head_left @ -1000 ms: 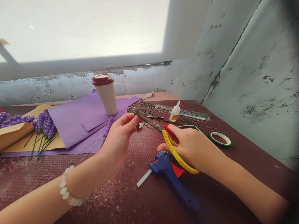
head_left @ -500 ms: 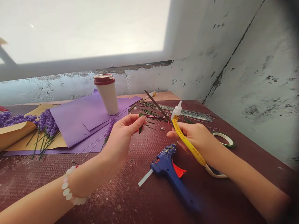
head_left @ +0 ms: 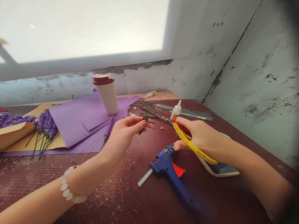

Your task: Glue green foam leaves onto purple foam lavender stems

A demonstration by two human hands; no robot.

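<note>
Between thumb and fingers of my left hand (head_left: 129, 129) is a small dark green leaf (head_left: 145, 119), pinched and partly covered by the fingertips. My right hand (head_left: 202, 138) is wrapped round the handles of scissors (head_left: 161, 116), whose dark blades point left, past the far side of the leaf, and look nearly closed. A yellow strip (head_left: 195, 149) with printed marks runs from the handle end along that hand. Below the right thumb lies a blue glue gun (head_left: 168, 169) with a red trigger and a clear glue stick. A white glue bottle (head_left: 176, 110) stands just behind the scissors.
A lidded paper cup (head_left: 107, 96) stands on purple paper (head_left: 74, 121) at the back left. Purple flower stems (head_left: 46, 124) lie on tan paper. Thin wires (head_left: 182, 112) spread behind the bottle. A phone-like object (head_left: 221, 169) lies under my right forearm. A small tube (head_left: 150, 94) lies far back.
The scissors have swung from open, with one blade raised, to nearly closed and lower. My right hand has moved slightly right. The leaf has shifted slightly right and up in my left hand.
</note>
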